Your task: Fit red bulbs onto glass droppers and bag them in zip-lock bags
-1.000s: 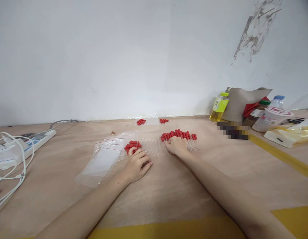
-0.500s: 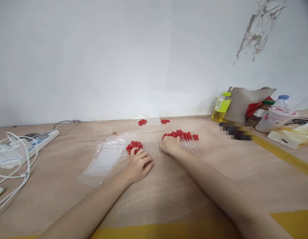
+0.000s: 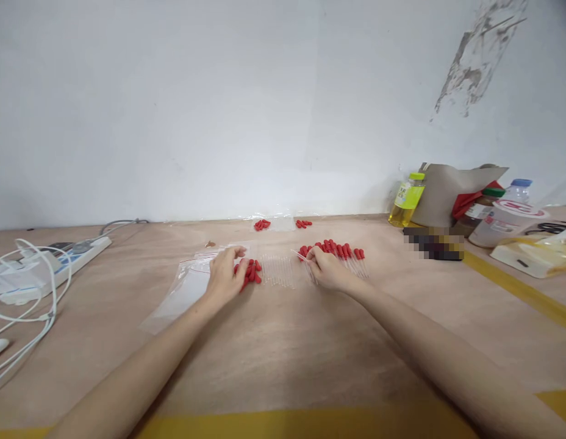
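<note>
My right hand (image 3: 327, 268) pinches a thin clear dropper tube (image 3: 300, 255), whose free end points up and left. Beneath and beside that hand lies a row of dropper tubes topped with red rubber bulbs (image 3: 340, 250). My left hand (image 3: 224, 273) is open, thumb and forefinger apart, at the left edge of a pile of loose red rubber bulbs (image 3: 252, 272); it partly hides the pile. Between the hands, bare clear tubes (image 3: 277, 270) lie side by side on the table. Clear zip bags (image 3: 185, 289) lie under and left of my left hand.
By the wall lies a clear bag (image 3: 278, 224) with red bulbs at both ends. A power strip (image 3: 58, 277) and white cables (image 3: 52, 292) are at left. At right stand a yellow drink bottle (image 3: 405, 201), a plastic tub (image 3: 505, 224) and a grey bag (image 3: 441, 195).
My left hand has moved left and up, its fingers spreading beside the red bulbs. My right hand has lifted and turned, and a clear tube now shows in its fingers.
</note>
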Motion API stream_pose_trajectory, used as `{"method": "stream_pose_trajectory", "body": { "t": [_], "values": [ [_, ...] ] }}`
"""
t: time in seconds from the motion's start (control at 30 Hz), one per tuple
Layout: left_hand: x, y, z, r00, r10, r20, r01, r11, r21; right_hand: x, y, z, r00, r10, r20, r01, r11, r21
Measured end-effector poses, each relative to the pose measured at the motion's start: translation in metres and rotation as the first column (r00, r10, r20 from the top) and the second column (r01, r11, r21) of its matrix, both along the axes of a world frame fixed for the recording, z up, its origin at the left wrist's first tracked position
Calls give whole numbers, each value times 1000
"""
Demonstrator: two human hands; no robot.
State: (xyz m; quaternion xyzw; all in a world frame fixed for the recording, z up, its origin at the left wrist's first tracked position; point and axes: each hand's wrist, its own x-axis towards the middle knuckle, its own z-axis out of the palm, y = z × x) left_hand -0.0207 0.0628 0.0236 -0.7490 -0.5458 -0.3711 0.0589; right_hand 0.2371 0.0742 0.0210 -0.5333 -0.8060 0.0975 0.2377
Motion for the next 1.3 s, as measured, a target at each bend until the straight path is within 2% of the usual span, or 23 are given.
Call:
{"method": "stream_pose_trajectory", "body": {
  "t": [0.1, 0.27, 0.4, 0.53, 0.83, 1.0, 1.13, 1.3],
  "values": [
    [-21, 29, 15, 986, -130, -104, 113, 982, -154, 21, -10, -13, 983, 139, -120, -122, 983, 139],
    [-27, 65, 27, 930, -315, -189, 233, 904, -359, 25, -18, -38, 971, 173, -165, -108, 933, 344],
    [-22, 83, 24, 913, -361, -191, 245, 859, -450, 20, -22, -48, 985, 165, -56, -128, 903, 410],
    [-22, 90, 18, 908, -385, -163, 271, 840, -470, 19, -24, -49, 982, 189, -19, -164, 890, 425],
    [-24, 70, 30, 933, -360, 15, 345, 878, -333, 20, -23, -50, 981, 173, -84, -129, 915, 381],
    [-14, 49, 25, 920, -332, 206, 378, 890, -255, 20, -22, -52, 984, 143, -104, -95, 924, 369],
    [7, 22, 8, 852, -369, 371, 477, 839, -263, 20, -22, -51, 980, 145, -135, -90, 932, 351],
    [32, -5, -15, 717, -358, 598, 617, 726, -304, 20, -24, -47, 982, 138, -133, -87, 939, 332]
  ]
}}
